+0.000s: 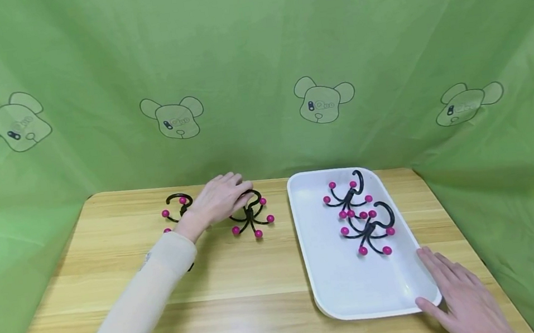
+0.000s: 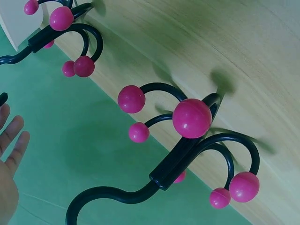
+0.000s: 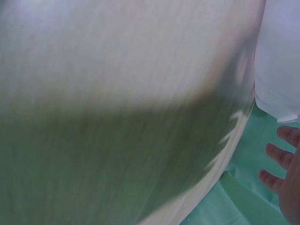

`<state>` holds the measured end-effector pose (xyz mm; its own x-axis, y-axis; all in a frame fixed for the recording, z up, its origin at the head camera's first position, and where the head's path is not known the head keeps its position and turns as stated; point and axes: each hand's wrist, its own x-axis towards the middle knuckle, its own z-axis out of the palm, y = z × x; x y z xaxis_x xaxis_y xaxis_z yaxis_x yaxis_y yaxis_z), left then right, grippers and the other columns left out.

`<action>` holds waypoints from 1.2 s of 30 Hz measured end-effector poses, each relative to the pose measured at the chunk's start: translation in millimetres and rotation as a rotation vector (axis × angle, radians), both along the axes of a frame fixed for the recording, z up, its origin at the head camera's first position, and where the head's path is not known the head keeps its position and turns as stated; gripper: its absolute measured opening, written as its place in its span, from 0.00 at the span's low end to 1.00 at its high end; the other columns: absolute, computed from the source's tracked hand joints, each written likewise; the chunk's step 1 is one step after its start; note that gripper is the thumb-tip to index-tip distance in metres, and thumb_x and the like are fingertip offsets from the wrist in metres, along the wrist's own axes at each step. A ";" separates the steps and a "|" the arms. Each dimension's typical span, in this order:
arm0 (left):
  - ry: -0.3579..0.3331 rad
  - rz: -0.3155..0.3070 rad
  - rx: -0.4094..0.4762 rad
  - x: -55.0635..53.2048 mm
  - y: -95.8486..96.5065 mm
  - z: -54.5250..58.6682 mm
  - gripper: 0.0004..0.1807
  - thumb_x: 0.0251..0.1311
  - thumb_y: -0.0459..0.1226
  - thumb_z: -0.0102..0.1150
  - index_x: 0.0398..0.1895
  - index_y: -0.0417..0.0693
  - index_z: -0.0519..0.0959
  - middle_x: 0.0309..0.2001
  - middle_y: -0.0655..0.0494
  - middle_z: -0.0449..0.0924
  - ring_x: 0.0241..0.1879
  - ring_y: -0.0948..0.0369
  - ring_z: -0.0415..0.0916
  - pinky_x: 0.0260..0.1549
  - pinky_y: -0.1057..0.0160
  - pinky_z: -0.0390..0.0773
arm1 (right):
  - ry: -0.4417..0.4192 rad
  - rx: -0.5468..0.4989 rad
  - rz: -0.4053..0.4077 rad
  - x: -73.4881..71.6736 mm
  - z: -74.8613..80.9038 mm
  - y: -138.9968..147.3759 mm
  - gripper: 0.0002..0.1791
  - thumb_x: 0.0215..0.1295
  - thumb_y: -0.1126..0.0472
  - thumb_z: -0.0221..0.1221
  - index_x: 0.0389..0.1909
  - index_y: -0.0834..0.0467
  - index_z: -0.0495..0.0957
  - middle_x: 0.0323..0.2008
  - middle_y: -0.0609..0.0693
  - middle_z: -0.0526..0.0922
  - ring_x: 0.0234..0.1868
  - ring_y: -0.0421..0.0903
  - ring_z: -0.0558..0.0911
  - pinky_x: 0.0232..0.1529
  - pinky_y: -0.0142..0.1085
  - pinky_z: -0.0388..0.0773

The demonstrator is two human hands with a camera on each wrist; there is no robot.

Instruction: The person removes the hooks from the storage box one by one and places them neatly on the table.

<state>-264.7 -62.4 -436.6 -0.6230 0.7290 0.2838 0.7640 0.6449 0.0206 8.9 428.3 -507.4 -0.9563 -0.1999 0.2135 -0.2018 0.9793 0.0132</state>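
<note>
A wood-grain table point(image 1: 246, 315) stood before us, with green cloth point(image 1: 249, 28) rising behind and at both sides. On it we saw a white tray point(image 1: 326, 288) with two pink-balled hooks point(image 1: 367, 230) crowded together inside. Left of the tray stood a black hook point(image 1: 249, 214), its bend at the left hand point(image 1: 222, 196); whether thumb and forefinger pinched it, we could not tell. The left sleeve point(image 1: 145, 298) partly hid another hook point(image 1: 183, 208) (a black tip point(image 1: 191, 267) showed below the sleeve, too). The right hand point(image 1: 463, 292) lay at the tray's near right corner, fingers straight, thumb spread apart. Bear faces point(image 1: 177, 120) on the cloth bore lettering point(image 1: 325, 105) we read as "Qoo".
</note>
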 end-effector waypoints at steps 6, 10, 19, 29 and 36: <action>-0.054 0.030 -0.021 0.5 2.0 1.7 0.20 0.81 0.54 0.48 0.61 0.52 0.78 0.55 0.50 0.83 0.55 0.53 0.81 0.61 0.51 0.82 | 0.005 -0.003 0.000 0.4 0.2 -0.7 0.57 0.67 0.37 0.65 0.86 0.53 0.45 0.85 0.56 0.56 0.84 0.59 0.57 0.77 0.22 0.17; -0.077 0.042 -0.019 2.3 5.3 7.0 0.31 0.79 0.61 0.45 0.70 0.51 0.74 0.64 0.49 0.80 0.64 0.52 0.77 0.69 0.48 0.77 | 0.004 0.003 0.006 0.2 -0.5 -1.1 0.57 0.67 0.37 0.65 0.86 0.53 0.44 0.85 0.56 0.54 0.86 0.57 0.53 0.77 0.22 0.16; -0.009 -0.002 -0.026 10.2 23.4 27.7 0.37 0.74 0.63 0.52 0.74 0.48 0.71 0.68 0.46 0.77 0.68 0.50 0.75 0.70 0.48 0.76 | -0.012 0.014 -0.006 -0.4 0.2 -2.2 0.57 0.68 0.36 0.64 0.87 0.52 0.43 0.85 0.56 0.54 0.83 0.60 0.58 0.77 0.22 0.16; 0.060 -0.079 -0.050 20.8 59.2 45.9 0.39 0.74 0.66 0.48 0.75 0.52 0.70 0.68 0.49 0.77 0.68 0.52 0.75 0.70 0.52 0.76 | -0.041 0.012 -0.030 -1.0 1.2 -3.7 0.57 0.68 0.35 0.63 0.87 0.52 0.43 0.83 0.58 0.59 0.75 0.63 0.66 0.74 0.20 0.14; 0.095 -0.124 -0.036 25.9 86.7 57.2 0.38 0.74 0.66 0.48 0.75 0.52 0.70 0.67 0.52 0.78 0.66 0.55 0.76 0.67 0.55 0.78 | -0.046 0.013 -0.037 -1.7 0.4 -4.2 0.57 0.69 0.34 0.62 0.87 0.51 0.42 0.83 0.58 0.59 0.75 0.64 0.65 0.73 0.20 0.13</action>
<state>-238.8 24.3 -379.4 -0.4989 0.8095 0.3096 0.8355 0.5442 -0.0765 7.2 424.1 -507.0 -0.9718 -0.1665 0.1671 -0.1660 0.9860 0.0171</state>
